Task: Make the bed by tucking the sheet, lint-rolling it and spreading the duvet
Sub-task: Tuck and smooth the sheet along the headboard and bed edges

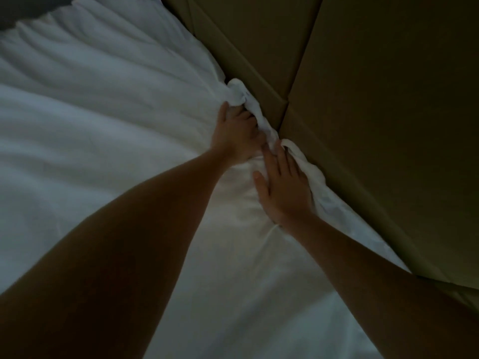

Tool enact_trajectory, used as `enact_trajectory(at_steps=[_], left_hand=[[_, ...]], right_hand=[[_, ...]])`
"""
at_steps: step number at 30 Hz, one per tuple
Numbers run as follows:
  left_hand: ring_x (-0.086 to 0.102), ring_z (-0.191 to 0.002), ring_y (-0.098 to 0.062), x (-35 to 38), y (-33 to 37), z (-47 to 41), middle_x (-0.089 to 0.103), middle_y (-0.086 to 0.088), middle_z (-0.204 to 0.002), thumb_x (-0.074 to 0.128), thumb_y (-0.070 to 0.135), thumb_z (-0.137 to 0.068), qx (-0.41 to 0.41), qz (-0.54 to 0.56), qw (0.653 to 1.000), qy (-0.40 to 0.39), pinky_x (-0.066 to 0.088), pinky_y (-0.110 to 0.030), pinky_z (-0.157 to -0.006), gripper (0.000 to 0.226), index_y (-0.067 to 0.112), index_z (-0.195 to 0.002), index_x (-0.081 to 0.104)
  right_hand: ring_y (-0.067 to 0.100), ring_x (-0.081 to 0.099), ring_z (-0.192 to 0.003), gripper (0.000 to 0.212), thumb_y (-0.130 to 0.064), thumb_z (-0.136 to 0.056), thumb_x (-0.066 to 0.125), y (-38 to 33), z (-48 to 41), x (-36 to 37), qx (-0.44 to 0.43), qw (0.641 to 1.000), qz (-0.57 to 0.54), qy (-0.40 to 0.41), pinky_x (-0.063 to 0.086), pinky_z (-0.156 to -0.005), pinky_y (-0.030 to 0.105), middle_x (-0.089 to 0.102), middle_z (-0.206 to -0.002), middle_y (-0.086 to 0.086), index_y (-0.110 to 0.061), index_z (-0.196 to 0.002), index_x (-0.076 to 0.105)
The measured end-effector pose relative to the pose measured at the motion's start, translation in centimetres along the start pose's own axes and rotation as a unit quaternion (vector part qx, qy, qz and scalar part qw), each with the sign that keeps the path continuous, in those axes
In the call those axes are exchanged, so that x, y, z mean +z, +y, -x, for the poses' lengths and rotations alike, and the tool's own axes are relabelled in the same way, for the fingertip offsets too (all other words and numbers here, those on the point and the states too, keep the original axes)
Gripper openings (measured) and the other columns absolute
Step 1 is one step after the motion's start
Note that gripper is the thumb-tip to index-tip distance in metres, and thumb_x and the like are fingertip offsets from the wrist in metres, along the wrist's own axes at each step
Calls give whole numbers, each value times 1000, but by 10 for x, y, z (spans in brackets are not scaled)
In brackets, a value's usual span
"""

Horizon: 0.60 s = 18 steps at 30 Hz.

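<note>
A white sheet (103,120) covers the bed and fills the left and middle of the head view, with long wrinkles running toward its edge. That edge is bunched into a thick roll (261,120) along the padded headboard. My left hand (238,130) grips the bunched edge, its fingers curled into the cloth. Just below it, my right hand (282,187) lies flat on the sheet with straight fingers, pressing the edge down against the headboard. Both forearms reach in from the bottom of the frame.
A tan padded headboard (375,112) with vertical panel seams runs diagonally across the right side, tight against the bed. A dark grey patch (28,9) shows at the top left corner. The room is dim.
</note>
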<state>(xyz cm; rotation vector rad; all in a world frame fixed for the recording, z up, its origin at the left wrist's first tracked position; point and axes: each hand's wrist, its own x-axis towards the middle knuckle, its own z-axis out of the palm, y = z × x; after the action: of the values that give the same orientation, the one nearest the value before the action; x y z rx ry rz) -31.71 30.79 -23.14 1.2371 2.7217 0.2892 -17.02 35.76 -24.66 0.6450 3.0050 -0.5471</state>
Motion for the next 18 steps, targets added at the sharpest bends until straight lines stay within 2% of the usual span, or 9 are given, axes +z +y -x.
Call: enact_trajectory(at_steps=[1, 2, 4, 8, 10, 12, 15, 17, 18], left_hand=[[49, -121, -28, 3, -2, 7, 62, -12, -109, 33, 37, -84, 0, 60, 994, 86, 24, -43, -111, 48, 6, -103, 64], [53, -113, -31, 5, -3, 10, 63, -14, -107, 35, 36, -79, -13, 96, 983, 154, 29, -40, -105, 50, 4, -104, 63], [51, -118, -31, 8, -5, 11, 59, -15, -120, 38, 36, -78, -47, 95, 974, 199, 29, -39, -106, 56, 3, -118, 58], [33, -140, -25, 10, -7, 9, 45, -9, -145, 33, 33, -90, -33, 47, 989, 137, 15, -37, -116, 54, 9, -137, 46], [30, -141, -23, 12, -10, 7, 45, -7, -145, 23, 37, -89, -31, 30, 993, 112, 13, -37, -116, 59, 11, -136, 47], [30, -140, -21, 13, -9, 5, 50, -4, -141, 12, 42, -83, -19, 3, 996, 87, 12, -38, -116, 69, 14, -133, 51], [24, -143, -18, 15, -9, -2, 48, 0, -142, 20, 40, -94, -20, -45, 999, 23, 7, -42, -117, 56, 16, -135, 50], [24, -141, -19, 11, -6, -7, 49, -1, -141, 27, 37, -98, -16, -79, 997, -14, 6, -45, -117, 48, 15, -134, 51], [26, -140, -21, 9, -5, -10, 50, -2, -138, 27, 38, -99, -9, -96, 995, -29, 6, -46, -116, 48, 15, -132, 53]], right_hand=[[20, 12, -147, 79, -60, -82, -1, 0, -1, 0, 4, 1000, -5, -4, 11, -117, 30, 12, -159, 8, -24, -151, 7], [20, 11, -147, 80, -62, -80, -2, 0, -1, 0, 5, 1000, -8, -9, 11, -117, 29, 10, -159, 8, -25, -151, 5], [19, 8, -147, 85, -63, -76, -5, 0, -2, 1, 4, 1000, -20, -24, 8, -116, 25, 6, -160, 8, -25, -151, 4], [19, 8, -147, 85, -62, -76, -6, -1, 0, 1, 9, 999, -20, -30, 9, -116, 25, 4, -160, 7, -24, -151, 5], [20, 8, -147, 81, -62, -81, -2, -3, 0, -1, -1, 1000, -16, -25, 9, -116, 26, 4, -160, 8, -23, -151, 5], [20, 7, -147, 68, -58, -93, 13, -3, 1, -3, -5, 999, -18, -37, 9, -116, 26, 3, -160, 8, -23, -151, 5], [18, 4, -147, 63, -50, -99, 23, -1, -1, -1, 10, 998, -28, -57, 8, -115, 25, 1, -160, 6, -23, -151, 2], [22, 15, -146, 65, -53, -96, 16, -3, -2, -5, 4, 999, -3, -34, 15, -116, 28, 13, -158, 11, -18, -151, 12], [26, 28, -142, 67, -51, -95, 15, -4, -2, -9, -20, 999, 25, -7, 23, -114, 30, 26, -154, 15, -13, -148, 25]])
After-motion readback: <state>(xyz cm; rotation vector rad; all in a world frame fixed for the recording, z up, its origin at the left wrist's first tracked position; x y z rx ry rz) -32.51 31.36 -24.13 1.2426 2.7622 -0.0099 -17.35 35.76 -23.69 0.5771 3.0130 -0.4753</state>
